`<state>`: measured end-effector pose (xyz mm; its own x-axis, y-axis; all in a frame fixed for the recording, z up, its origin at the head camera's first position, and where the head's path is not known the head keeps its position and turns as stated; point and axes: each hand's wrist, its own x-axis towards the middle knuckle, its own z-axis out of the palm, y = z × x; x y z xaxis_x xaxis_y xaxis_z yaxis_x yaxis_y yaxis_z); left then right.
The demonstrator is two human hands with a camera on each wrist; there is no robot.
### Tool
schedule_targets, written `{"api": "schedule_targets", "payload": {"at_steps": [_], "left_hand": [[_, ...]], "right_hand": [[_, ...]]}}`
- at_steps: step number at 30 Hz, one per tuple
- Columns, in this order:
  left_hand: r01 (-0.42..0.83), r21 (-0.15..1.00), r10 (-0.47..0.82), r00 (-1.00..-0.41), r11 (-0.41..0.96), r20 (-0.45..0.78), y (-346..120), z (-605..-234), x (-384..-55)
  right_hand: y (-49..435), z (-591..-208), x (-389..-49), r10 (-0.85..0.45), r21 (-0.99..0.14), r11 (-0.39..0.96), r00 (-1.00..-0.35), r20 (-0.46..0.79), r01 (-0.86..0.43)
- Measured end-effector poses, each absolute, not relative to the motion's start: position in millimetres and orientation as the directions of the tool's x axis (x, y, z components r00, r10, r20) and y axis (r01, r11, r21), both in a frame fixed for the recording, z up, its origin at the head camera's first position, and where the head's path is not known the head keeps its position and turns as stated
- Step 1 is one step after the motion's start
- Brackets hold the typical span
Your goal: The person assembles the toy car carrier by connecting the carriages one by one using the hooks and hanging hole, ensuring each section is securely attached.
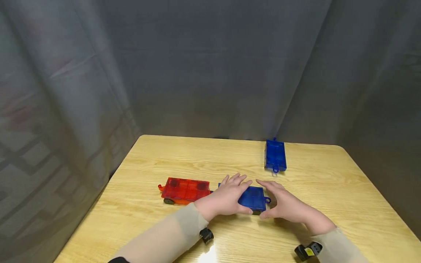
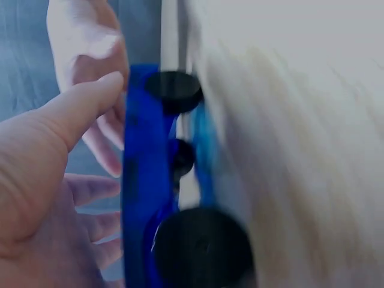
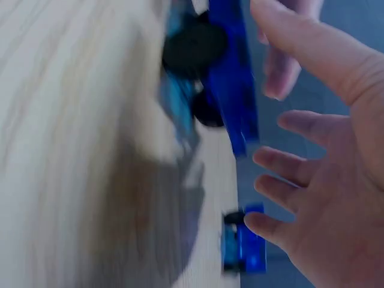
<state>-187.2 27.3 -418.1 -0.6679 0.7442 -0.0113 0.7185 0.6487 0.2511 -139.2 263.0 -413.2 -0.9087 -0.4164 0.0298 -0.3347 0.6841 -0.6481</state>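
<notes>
A translucent blue toy wagon (image 1: 253, 198) with black wheels stands on the table, a ring at its right end. My left hand (image 1: 230, 197) lies over its left part, fingers spread and partly hiding it; in the left wrist view the thumb (image 2: 90, 105) is close along its edge, and I cannot tell if it touches. Around the ring end my right hand (image 1: 291, 206) arches with thumb and fingers apart, holding nothing. A red toy wagon (image 1: 185, 189) sits to the left, its right end against a small blue piece; whether they are hooked together cannot be told.
Another blue toy wagon (image 1: 275, 155) stands near the table's far edge, ring towards me. The light wood table (image 1: 204, 155) is bordered by grey curtains (image 1: 210, 73) at the back and sides. Both wrists wear small black cameras.
</notes>
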Motion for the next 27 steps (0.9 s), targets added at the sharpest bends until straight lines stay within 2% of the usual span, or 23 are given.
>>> {"api": "schedule_targets", "payload": {"at_steps": [4,9,11,15,27], "left_hand": [[0.711,0.234,0.733,-0.681,0.663,-0.007,35.0,-424.5,-185.0],[0.711,0.216,0.727,-0.687,0.67,0.008,35.4,-429.7,-182.6],[0.702,0.237,0.723,-0.691,0.671,0.001,34.3,-431.7,-182.4],[0.683,0.289,0.716,-0.698,0.671,-0.012,32.6,-434.4,-182.4],[0.669,0.31,0.705,-0.709,0.675,-0.006,32.0,-434.7,-183.0]], "right_hand": [[286.7,-408.5,-145.8,-0.359,-0.751,0.595,-0.931,0.07,-0.286],[322.0,-398.3,-165.1,-0.109,-0.841,0.524,-0.99,0.09,-0.134],[332.6,-395.8,-173.4,-0.037,-0.847,0.526,-0.997,0.072,-0.08],[339.6,-395.9,-189.5,0.012,-0.856,0.517,-1.0,0.026,-0.016],[312.0,-406.3,-239.6,0.152,-0.801,0.588,-0.988,-0.031,0.115]]}}
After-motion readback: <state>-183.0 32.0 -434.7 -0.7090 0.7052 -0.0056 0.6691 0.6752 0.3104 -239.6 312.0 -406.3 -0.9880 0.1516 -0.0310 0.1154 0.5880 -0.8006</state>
